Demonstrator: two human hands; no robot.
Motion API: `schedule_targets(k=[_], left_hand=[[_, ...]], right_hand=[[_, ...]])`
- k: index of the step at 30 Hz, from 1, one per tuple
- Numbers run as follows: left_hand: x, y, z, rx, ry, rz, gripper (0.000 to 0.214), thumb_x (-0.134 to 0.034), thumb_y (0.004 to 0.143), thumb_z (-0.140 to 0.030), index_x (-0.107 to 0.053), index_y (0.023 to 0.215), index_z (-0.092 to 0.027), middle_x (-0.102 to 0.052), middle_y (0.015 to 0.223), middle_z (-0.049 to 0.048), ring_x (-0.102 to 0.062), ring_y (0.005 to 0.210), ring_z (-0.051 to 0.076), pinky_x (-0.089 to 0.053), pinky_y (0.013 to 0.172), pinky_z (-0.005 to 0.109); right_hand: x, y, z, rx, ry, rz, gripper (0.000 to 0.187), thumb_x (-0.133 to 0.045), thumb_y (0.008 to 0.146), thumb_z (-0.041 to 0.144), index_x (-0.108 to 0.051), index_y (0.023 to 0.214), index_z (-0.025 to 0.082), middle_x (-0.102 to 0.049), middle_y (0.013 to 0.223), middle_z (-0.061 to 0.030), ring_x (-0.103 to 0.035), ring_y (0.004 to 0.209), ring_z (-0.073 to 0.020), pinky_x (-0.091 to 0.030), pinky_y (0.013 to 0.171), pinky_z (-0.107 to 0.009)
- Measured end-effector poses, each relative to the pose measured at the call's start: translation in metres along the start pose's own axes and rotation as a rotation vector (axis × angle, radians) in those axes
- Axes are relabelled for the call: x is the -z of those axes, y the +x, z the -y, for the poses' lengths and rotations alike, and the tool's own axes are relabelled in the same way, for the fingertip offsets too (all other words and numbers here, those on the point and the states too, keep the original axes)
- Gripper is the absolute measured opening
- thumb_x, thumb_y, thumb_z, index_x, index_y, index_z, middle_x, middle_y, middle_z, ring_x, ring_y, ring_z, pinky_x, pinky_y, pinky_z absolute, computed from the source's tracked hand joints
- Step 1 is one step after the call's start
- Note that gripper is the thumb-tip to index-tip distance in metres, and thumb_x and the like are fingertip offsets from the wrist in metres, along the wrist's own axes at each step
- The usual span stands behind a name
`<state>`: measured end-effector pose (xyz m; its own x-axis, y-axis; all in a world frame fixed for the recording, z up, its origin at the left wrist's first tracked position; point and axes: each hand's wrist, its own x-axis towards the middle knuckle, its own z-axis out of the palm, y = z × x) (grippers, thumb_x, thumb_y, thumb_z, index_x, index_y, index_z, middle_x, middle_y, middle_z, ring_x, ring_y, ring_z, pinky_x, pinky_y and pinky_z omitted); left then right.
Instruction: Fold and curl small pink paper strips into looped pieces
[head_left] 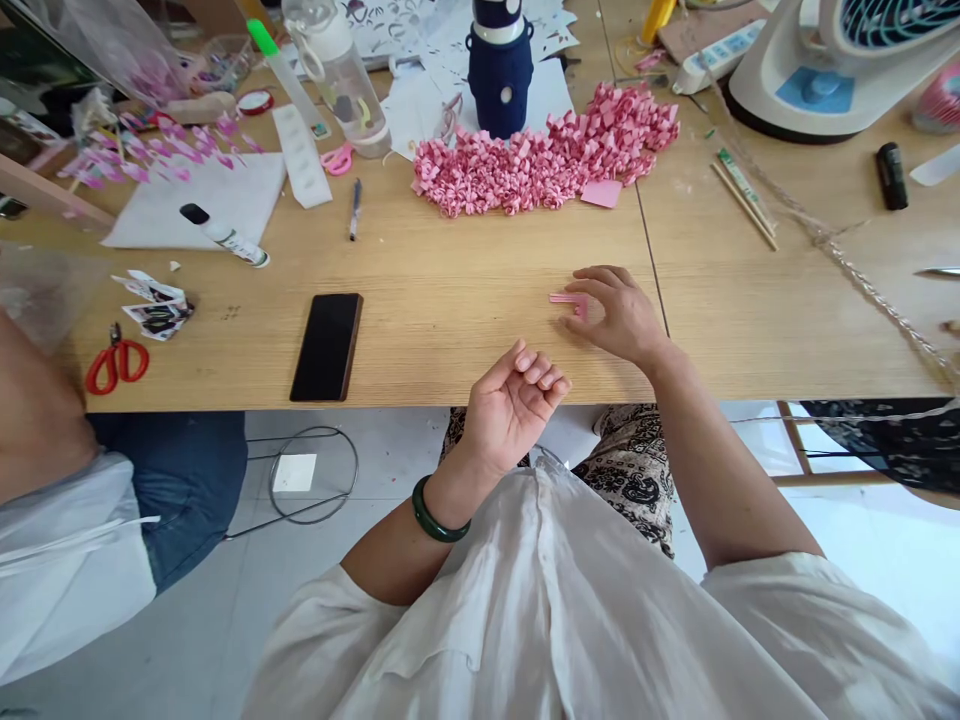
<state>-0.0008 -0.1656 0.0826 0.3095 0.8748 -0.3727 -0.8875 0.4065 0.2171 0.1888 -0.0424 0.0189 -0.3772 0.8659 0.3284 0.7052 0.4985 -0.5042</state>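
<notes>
Over the tabletop, my right hand has its thumb and fingers curled round a small pink paper strip, partly hidden by the fingers. My left hand is palm up at the table's front edge, fingers loosely bent, nothing visible in it. It is apart from the strip, below and left of my right hand. Beyond both hands lies a long heap of small folded pink paper pieces. A flat pink paper square rests against the heap's near right side.
A black phone lies to the left, with red scissors farther left, beside another person's arm. Behind the heap stands a dark blue bottle. A white fan and a twisted rope occupy the right side.
</notes>
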Motion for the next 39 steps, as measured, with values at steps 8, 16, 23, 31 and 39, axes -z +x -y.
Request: schedule_targets(k=[8, 16, 23, 31, 39], left_hand=[[0.009, -0.001, 0.006, 0.011, 0.095, -0.052, 0.045, -0.042, 0.108, -0.021, -0.056, 0.065, -0.019, -0.048, 0.063, -0.0017, -0.054, 0.061, 0.009, -0.052, 0.069, 0.023], [0.021, -0.012, 0.009, -0.027, 0.341, -0.15, 0.026, -0.058, 0.101, -0.025, -0.08, 0.088, -0.017, -0.081, 0.091, 0.0057, -0.078, 0.094, 0.018, -0.056, 0.105, 0.035], [0.026, -0.035, 0.0, -0.058, 0.462, -0.094, 0.026, -0.062, 0.1, -0.032, -0.082, 0.105, -0.016, -0.081, 0.115, 0.0114, -0.071, 0.125, 0.026, -0.05, 0.116, 0.04], [0.025, -0.042, -0.004, -0.015, 0.462, -0.015, 0.038, -0.049, 0.106, -0.036, -0.08, 0.115, -0.017, -0.077, 0.127, 0.01, -0.063, 0.136, 0.026, -0.044, 0.122, 0.041], [0.024, -0.047, -0.007, 0.031, 0.469, -0.023, 0.037, -0.05, 0.106, -0.039, -0.078, 0.12, -0.019, -0.072, 0.137, 0.0089, -0.053, 0.146, 0.027, -0.038, 0.126, 0.042]], right_hand=[[0.006, -0.057, 0.08, -0.467, 1.008, -0.271, 0.025, -0.068, 0.094, 0.049, -0.075, 0.088, 0.026, -0.078, 0.1, -0.0044, -0.073, 0.101, -0.024, -0.059, 0.099, -0.046], [0.005, -0.089, 0.123, -0.571, 1.37, -0.087, 0.026, -0.074, 0.091, 0.05, -0.084, 0.102, 0.029, -0.081, 0.113, -0.0023, -0.071, 0.119, -0.0272, -0.05, 0.115, -0.044], [-0.001, -0.095, 0.133, -0.664, 1.631, -0.014, 0.031, -0.074, 0.089, 0.05, -0.084, 0.105, 0.026, -0.08, 0.119, -0.0038, -0.067, 0.128, -0.0268, -0.047, 0.118, -0.042], [-0.002, -0.092, 0.134, -0.693, 1.706, 0.085, 0.04, -0.061, 0.092, 0.059, -0.081, 0.102, 0.026, -0.079, 0.122, -0.0074, -0.061, 0.136, -0.0298, -0.05, 0.113, -0.047], [-0.003, -0.094, 0.134, -0.719, 1.728, 0.115, 0.041, -0.057, 0.092, 0.059, -0.081, 0.102, 0.027, -0.078, 0.126, -0.0057, -0.059, 0.138, -0.0287, -0.049, 0.113, -0.047]])
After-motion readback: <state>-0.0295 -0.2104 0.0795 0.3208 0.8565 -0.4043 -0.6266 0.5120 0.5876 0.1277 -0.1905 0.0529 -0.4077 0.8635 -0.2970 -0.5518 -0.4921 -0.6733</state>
